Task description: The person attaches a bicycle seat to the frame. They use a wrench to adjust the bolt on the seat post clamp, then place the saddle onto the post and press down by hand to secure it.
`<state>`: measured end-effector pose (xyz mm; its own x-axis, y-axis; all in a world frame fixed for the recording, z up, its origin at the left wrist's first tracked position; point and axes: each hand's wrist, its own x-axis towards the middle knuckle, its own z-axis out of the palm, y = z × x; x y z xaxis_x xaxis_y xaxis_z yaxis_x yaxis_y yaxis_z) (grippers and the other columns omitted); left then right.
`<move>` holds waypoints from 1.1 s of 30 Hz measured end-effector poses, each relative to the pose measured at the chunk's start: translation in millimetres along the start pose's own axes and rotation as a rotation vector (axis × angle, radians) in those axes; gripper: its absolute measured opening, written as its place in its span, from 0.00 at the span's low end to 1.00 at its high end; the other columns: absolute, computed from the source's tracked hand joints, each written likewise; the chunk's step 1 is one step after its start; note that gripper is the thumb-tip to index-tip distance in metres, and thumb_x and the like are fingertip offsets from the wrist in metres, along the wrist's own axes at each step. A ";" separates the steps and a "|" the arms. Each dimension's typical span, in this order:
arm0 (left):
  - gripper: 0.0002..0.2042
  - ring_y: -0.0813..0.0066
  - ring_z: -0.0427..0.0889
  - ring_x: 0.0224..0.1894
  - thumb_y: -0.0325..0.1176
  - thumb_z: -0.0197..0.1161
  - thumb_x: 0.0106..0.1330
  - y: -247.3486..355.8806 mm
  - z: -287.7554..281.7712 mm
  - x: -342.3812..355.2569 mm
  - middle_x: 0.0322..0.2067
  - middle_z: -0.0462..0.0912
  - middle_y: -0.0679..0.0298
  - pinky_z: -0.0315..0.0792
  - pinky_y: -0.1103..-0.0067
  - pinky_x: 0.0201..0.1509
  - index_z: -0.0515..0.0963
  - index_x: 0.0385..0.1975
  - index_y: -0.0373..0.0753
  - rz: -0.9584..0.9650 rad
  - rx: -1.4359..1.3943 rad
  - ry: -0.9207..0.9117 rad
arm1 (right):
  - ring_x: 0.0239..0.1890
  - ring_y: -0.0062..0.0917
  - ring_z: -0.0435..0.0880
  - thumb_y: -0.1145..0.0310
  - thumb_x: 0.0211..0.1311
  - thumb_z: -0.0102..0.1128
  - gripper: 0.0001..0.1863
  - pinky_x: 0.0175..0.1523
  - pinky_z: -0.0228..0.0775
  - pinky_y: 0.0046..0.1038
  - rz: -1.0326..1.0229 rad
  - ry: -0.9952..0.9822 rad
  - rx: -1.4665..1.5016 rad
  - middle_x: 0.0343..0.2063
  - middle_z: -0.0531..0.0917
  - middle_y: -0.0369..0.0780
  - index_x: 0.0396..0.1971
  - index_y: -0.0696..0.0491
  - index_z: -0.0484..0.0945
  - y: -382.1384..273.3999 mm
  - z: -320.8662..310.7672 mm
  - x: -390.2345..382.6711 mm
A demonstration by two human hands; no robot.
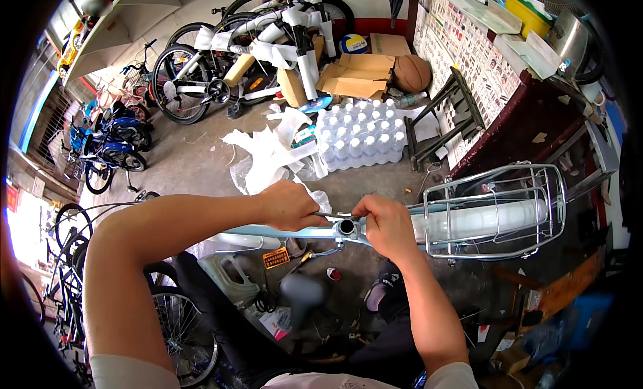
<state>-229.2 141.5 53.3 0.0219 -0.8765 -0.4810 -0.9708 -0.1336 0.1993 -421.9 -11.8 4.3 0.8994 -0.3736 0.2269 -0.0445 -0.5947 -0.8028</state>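
A light blue bicycle frame [305, 232] lies across in front of me, its round seat tube [346, 227] open at the top. On the left of that tube my left hand [289, 207] is closed around a slim metal tool [324, 215], whose exact kind I cannot make out. The tool reaches toward the tube's far side. My right hand [384, 223] comes in from the right, thumb and finger pinched by the tube collar; what they grip is hidden. Behind it sits a silver rear rack [495, 215] over a white-wrapped mudguard [479, 220].
A pack of clear bottles [362, 138] stands beyond the frame, beside white wrapping [268, 154]. Wrapped bicycles [221, 87], a basketball [412, 74] and a black folding stand [442, 117] are farther back. A dark saddle-like shape [301, 292] and loose tools lie below.
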 end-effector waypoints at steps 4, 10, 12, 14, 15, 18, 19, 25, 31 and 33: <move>0.26 0.48 0.82 0.26 0.57 0.53 0.71 -1.7 1.2 6.0 0.20 0.81 0.53 0.73 0.58 0.32 0.82 0.23 0.40 0.018 0.000 0.007 | 0.35 0.44 0.82 0.81 0.51 0.51 0.09 0.40 0.72 0.43 -0.006 0.003 -0.012 0.28 0.83 0.45 0.28 0.56 0.79 4.2 -2.3 1.4; 0.16 0.48 0.80 0.24 0.45 0.59 0.66 -26.1 30.7 7.0 0.18 0.78 0.52 0.71 0.58 0.30 0.77 0.22 0.39 0.176 -0.118 0.207 | 0.35 0.46 0.82 0.81 0.48 0.50 0.11 0.40 0.72 0.43 -0.114 0.049 -0.035 0.29 0.82 0.47 0.29 0.56 0.79 -4.0 -0.8 6.4; 0.12 0.49 0.79 0.22 0.39 0.62 0.62 -26.4 42.0 13.8 0.17 0.77 0.53 0.71 0.60 0.28 0.76 0.21 0.38 0.226 -0.175 0.331 | 0.35 0.46 0.82 0.81 0.48 0.49 0.10 0.40 0.72 0.43 -0.062 0.034 0.000 0.28 0.82 0.47 0.28 0.56 0.80 5.2 -1.2 2.0; 0.11 0.50 0.79 0.21 0.37 0.63 0.60 -27.4 53.3 12.8 0.17 0.77 0.54 0.71 0.61 0.28 0.76 0.21 0.38 0.222 -0.207 0.370 | 0.33 0.45 0.82 0.81 0.48 0.50 0.10 0.39 0.72 0.43 -0.026 0.025 0.003 0.27 0.83 0.46 0.28 0.56 0.80 7.9 7.2 3.6; 0.11 0.50 0.79 0.22 0.37 0.63 0.60 -31.2 55.5 14.4 0.17 0.77 0.53 0.71 0.61 0.28 0.76 0.21 0.38 0.220 -0.213 0.370 | 0.33 0.45 0.82 0.81 0.49 0.49 0.10 0.39 0.72 0.43 -0.034 0.028 -0.020 0.27 0.83 0.47 0.28 0.56 0.80 8.1 8.7 5.6; 0.12 0.48 0.78 0.22 0.39 0.63 0.61 -24.4 53.3 12.2 0.17 0.77 0.53 0.70 0.59 0.28 0.76 0.21 0.38 0.213 -0.184 0.364 | 0.32 0.44 0.83 0.81 0.50 0.49 0.11 0.39 0.73 0.43 -0.013 -0.003 -0.042 0.28 0.84 0.47 0.29 0.57 0.81 3.4 2.0 -2.9; 0.22 0.50 0.79 0.21 0.51 0.62 0.68 -23.1 49.7 14.4 0.17 0.78 0.52 0.71 0.59 0.27 0.80 0.20 0.38 0.209 -0.167 0.386 | 0.32 0.44 0.83 0.81 0.50 0.49 0.11 0.39 0.73 0.43 -0.021 0.001 -0.028 0.28 0.84 0.47 0.29 0.57 0.81 3.5 -1.7 -1.0; 0.27 0.47 0.83 0.28 0.57 0.55 0.70 -15.7 42.0 22.4 0.24 0.83 0.48 0.76 0.58 0.34 0.85 0.27 0.38 -0.050 -0.036 0.016 | 0.32 0.46 0.83 0.78 0.53 0.53 0.08 0.39 0.73 0.45 0.012 -0.010 0.003 0.26 0.84 0.47 0.28 0.54 0.82 9.9 4.7 2.7; 0.10 0.46 0.82 0.28 0.35 0.61 0.55 -28.5 40.2 22.7 0.25 0.83 0.49 0.76 0.59 0.36 0.87 0.33 0.42 0.032 -0.107 0.123 | 0.31 0.46 0.82 0.77 0.50 0.54 0.06 0.37 0.71 0.46 -0.083 0.057 -0.032 0.24 0.83 0.46 0.24 0.54 0.80 -2.0 1.2 11.8; 0.12 0.48 0.83 0.28 0.40 0.61 0.61 -32.3 55.2 23.6 0.25 0.84 0.50 0.76 0.59 0.35 0.87 0.32 0.41 0.087 -0.160 0.194 | 0.31 0.45 0.82 0.77 0.50 0.54 0.06 0.37 0.71 0.46 -0.079 0.071 -0.050 0.24 0.83 0.46 0.23 0.54 0.80 0.4 7.3 6.8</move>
<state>-210.5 150.7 -11.6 0.0004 -0.9580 -0.2867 -0.9213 -0.1119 0.3724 -412.7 -9.4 1.5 0.8681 -0.3728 0.3279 0.0016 -0.6583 -0.7528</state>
